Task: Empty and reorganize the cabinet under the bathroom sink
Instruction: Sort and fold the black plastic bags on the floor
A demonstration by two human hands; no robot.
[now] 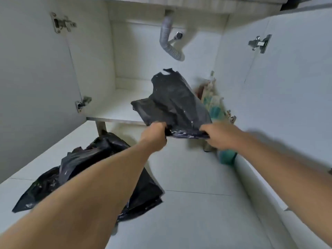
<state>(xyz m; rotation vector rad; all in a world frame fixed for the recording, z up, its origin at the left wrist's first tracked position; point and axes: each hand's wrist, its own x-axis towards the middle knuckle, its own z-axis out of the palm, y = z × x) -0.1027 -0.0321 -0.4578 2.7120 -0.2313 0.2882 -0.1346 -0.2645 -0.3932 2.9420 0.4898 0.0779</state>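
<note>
My left hand [156,134] and right hand [218,135] each grip the near edge of a black plastic bag [173,102]. It is held before the open cabinet [124,106].

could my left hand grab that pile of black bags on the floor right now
Probably not yet: the left hand and right hand both grip the held black bag. The pile of black bags lies unobstructed below the left forearm, so releasing would free it.

Pale floor tiles [194,209] ran right up under the unit, grout lines crossing them. A low white ledge [265,193] edged the floor on the right side, running out toward the lower corner. Top right, a dark patch [294,3] showed above, too cropped to identify.
</note>
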